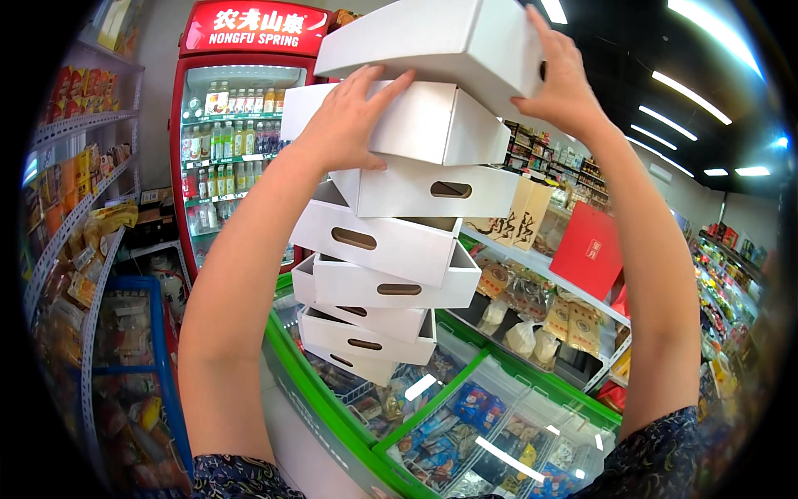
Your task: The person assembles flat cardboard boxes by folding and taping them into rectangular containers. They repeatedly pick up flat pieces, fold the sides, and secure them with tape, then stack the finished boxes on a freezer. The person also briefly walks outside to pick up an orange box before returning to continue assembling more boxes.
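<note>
A tall stack of white cardboard boxes (391,249) rises in the middle of the shop, above the near freezer, and it leans and twists, each box turned a little off the one below. They are shallow, open-topped trays with oval hand slots cut in their sides. The top box (436,41) sits tilted, its far end higher, at the very top of the view.

The left hand (349,121) lies flat against the side of the second box (407,121), fingers spread apart and pressed on the cardboard, not curled round anything. The right hand (565,79) is up on the right end of the top box, fingers together and bent over its edge, gripping that end; the thumb side is hard to make out. Both bare forearms reach up from patterned dark sleeves at the bottom.

Under the stack stands a green-framed chest freezer (465,416) with sliding glass lids; inside are packets of frozen food in mixed colours, blurred by glare on the glass. Far left is a red drinks fridge (241,141) with rows of bottles behind its glass door. Left shelves (75,216) hold snack packets, and a blue-framed bin (133,358) near them holds more bags. To the right, a red gift box (588,249) stands on a shelf above bagged goods.

The lowest boxes are partly hidden behind one another, so where the stack rests cannot be seen. The right edge of the shop fades into blur.
</note>
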Motion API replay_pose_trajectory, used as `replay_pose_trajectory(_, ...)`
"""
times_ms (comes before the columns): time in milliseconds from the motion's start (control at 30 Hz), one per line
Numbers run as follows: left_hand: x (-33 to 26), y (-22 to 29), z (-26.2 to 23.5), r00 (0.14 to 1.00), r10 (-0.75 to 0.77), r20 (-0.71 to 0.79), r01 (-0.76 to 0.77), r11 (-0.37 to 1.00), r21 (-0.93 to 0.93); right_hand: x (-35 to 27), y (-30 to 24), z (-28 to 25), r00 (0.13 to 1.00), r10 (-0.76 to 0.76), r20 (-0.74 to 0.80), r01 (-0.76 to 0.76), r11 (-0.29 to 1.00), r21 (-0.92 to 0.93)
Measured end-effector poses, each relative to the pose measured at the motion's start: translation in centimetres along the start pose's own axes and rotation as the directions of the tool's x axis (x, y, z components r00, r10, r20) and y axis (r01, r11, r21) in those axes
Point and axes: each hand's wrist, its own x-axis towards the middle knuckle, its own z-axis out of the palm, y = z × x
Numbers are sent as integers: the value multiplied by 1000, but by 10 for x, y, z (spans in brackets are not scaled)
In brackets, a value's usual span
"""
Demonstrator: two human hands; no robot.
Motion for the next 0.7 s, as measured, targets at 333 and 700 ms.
replay_pose_trajectory(333, 24, 34, -17, 988, -46, 144, 53, 998, -42, -126, 35, -112, 960, -1, -280, -76, 962, -262)
replay_pose_trajectory(700, -46, 172, -187, 974, -147, -172, 176, 970, 168, -354, 89, -264, 880, 204, -429, -354, 884, -305)
